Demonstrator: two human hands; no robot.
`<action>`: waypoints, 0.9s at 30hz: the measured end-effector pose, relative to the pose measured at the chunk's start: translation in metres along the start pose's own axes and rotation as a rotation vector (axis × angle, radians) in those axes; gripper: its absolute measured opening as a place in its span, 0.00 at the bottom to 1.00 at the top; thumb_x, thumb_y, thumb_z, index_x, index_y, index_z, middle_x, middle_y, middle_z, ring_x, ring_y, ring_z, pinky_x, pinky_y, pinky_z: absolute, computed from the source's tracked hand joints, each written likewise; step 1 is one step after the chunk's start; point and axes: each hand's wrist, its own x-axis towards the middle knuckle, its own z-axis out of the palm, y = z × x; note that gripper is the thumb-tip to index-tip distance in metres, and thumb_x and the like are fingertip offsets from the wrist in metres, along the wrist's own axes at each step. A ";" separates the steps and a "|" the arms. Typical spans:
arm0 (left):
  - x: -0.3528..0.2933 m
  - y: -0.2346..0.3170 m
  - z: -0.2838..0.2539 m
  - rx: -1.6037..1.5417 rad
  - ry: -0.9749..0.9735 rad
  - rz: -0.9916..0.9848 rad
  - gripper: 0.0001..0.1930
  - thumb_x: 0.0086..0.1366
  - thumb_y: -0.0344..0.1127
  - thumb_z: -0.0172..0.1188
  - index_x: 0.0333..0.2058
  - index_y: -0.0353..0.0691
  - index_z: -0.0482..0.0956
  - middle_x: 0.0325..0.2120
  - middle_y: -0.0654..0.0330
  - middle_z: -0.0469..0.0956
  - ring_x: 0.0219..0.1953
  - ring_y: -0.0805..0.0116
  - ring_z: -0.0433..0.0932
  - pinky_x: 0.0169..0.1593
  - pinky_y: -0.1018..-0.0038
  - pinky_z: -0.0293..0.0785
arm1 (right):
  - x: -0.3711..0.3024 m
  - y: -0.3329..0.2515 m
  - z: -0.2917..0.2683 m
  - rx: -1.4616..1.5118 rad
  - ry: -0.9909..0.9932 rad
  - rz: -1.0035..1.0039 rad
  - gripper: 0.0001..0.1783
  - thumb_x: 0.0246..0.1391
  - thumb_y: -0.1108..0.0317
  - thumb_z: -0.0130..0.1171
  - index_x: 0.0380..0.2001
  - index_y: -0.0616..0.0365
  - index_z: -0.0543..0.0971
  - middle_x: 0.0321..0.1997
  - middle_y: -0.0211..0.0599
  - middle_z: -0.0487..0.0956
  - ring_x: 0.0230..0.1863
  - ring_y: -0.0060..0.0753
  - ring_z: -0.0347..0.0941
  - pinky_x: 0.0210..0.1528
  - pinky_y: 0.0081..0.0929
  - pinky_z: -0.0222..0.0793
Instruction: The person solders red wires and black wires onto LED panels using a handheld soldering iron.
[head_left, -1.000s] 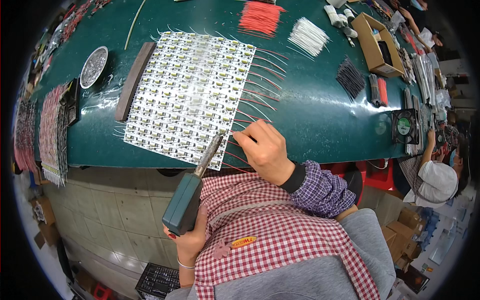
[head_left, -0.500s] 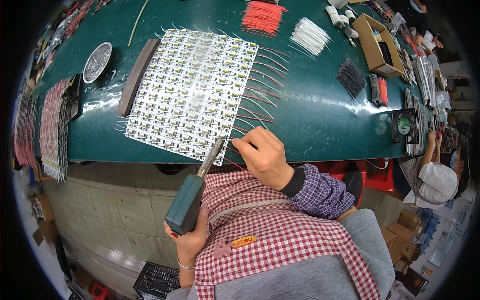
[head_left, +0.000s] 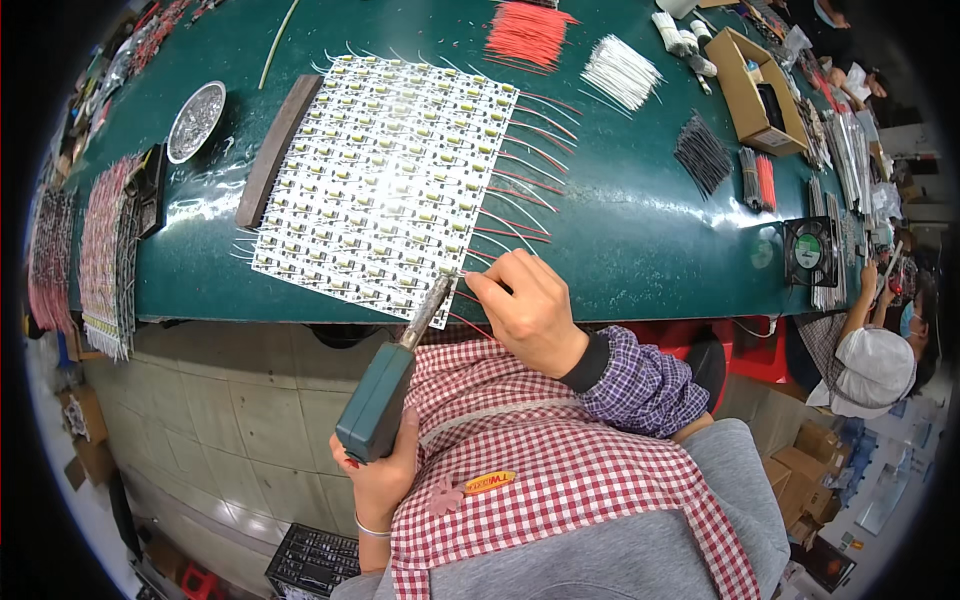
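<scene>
A panel of white circuit boards point(head_left: 370, 190) with rows of small yellowish parts lies on the green table near its front edge. Red and white wires point(head_left: 530, 150) stick out from its right side. My left hand point(head_left: 385, 475) is closed round the dark green handle of a soldering gun point(head_left: 376, 400). Its metal tip touches or nearly touches the panel's lower right edge. Beside that tip, my right hand point(head_left: 535, 310) pinches what looks like a thin wire, mostly hidden by the fingers.
A dark bar point(head_left: 278, 155) runs along the panel's left edge. Farther back lie red wires point(head_left: 528, 35), white wires point(head_left: 620, 72) and black wires point(head_left: 702, 155). A metal bowl point(head_left: 196, 122) sits at left, a small fan point(head_left: 808, 252) at right. A co-worker point(head_left: 875, 370) sits far right.
The soldering gun has shifted slightly up and right, and my right hand has moved up a little. At far right, the co-worker's hands have moved.
</scene>
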 end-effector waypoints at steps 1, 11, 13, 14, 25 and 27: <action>-0.002 -0.002 0.000 0.000 0.000 0.000 0.09 0.52 0.27 0.71 0.31 0.32 0.81 0.26 0.58 0.80 0.24 0.70 0.77 0.29 0.74 0.71 | 0.000 0.000 0.000 0.000 0.000 0.000 0.10 0.41 0.78 0.58 0.32 0.62 0.79 0.26 0.34 0.68 0.29 0.33 0.68 0.31 0.28 0.65; -0.008 -0.009 -0.005 -0.040 0.040 -0.064 0.12 0.52 0.29 0.72 0.34 0.30 0.81 0.27 0.56 0.81 0.24 0.67 0.78 0.29 0.73 0.72 | -0.001 0.000 0.001 -0.009 -0.003 0.006 0.10 0.41 0.77 0.57 0.31 0.61 0.78 0.26 0.33 0.68 0.29 0.33 0.67 0.31 0.29 0.65; -0.009 -0.010 -0.005 -0.023 0.042 -0.050 0.13 0.52 0.30 0.72 0.34 0.30 0.81 0.27 0.56 0.81 0.24 0.67 0.78 0.29 0.73 0.72 | -0.001 -0.001 0.001 -0.009 -0.003 0.010 0.10 0.41 0.77 0.57 0.31 0.61 0.78 0.26 0.33 0.68 0.29 0.33 0.67 0.31 0.29 0.65; -0.009 -0.010 -0.006 -0.012 0.045 -0.042 0.13 0.52 0.30 0.72 0.35 0.30 0.81 0.27 0.56 0.81 0.24 0.67 0.78 0.29 0.73 0.72 | -0.001 -0.001 0.001 0.005 0.011 0.026 0.10 0.41 0.78 0.58 0.31 0.61 0.78 0.27 0.33 0.68 0.30 0.33 0.68 0.31 0.29 0.66; -0.014 -0.009 -0.010 -0.012 0.045 -0.020 0.12 0.51 0.30 0.72 0.34 0.31 0.82 0.26 0.56 0.81 0.22 0.66 0.78 0.28 0.73 0.72 | -0.006 -0.015 -0.003 0.113 0.014 0.061 0.10 0.40 0.80 0.61 0.30 0.60 0.78 0.26 0.33 0.70 0.29 0.34 0.69 0.31 0.30 0.66; -0.015 -0.008 -0.010 -0.020 0.041 -0.042 0.11 0.51 0.29 0.72 0.33 0.32 0.82 0.26 0.57 0.82 0.23 0.66 0.78 0.28 0.73 0.72 | -0.006 -0.014 -0.002 0.088 0.003 0.053 0.09 0.40 0.80 0.60 0.29 0.60 0.78 0.26 0.33 0.69 0.29 0.34 0.69 0.31 0.30 0.66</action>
